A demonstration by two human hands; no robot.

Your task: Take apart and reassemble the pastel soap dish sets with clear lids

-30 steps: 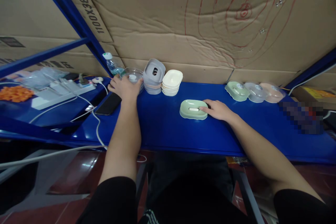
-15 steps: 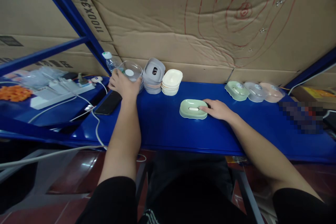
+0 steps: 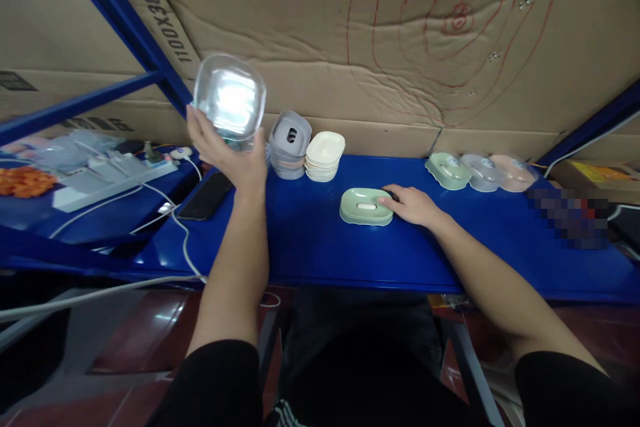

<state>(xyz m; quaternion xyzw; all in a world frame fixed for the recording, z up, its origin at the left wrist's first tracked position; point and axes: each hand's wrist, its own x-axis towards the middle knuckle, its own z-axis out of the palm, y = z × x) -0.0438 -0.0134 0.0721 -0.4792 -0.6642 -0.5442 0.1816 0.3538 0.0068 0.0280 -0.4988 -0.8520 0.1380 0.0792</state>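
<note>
My left hand (image 3: 227,153) grips a clear plastic lid (image 3: 235,90) by its lower part, raised above the table and tilted, with glare across its face. On the table, my right hand (image 3: 407,203) holds the right end of a green soap dish (image 3: 367,207), the thumb on its upper rim. A small white piece (image 3: 367,206) lies in the dish's middle. Right of my left hand stand a stack of grey and peach dish parts (image 3: 291,137) with a slotted grey one on top, and a stack of cream trays (image 3: 325,149).
Three clear-covered dishes, green (image 3: 449,170), grey (image 3: 483,172) and peach (image 3: 515,173), line the back right. A black phone (image 3: 206,197) lies at left, near white cables and a power strip (image 3: 113,180). Cardboard (image 3: 320,33) walls the back.
My left hand has lifted the clear lid up from beside the grey stack and tipped it. My right hand stays on the green dish. The view has shifted slightly.
</note>
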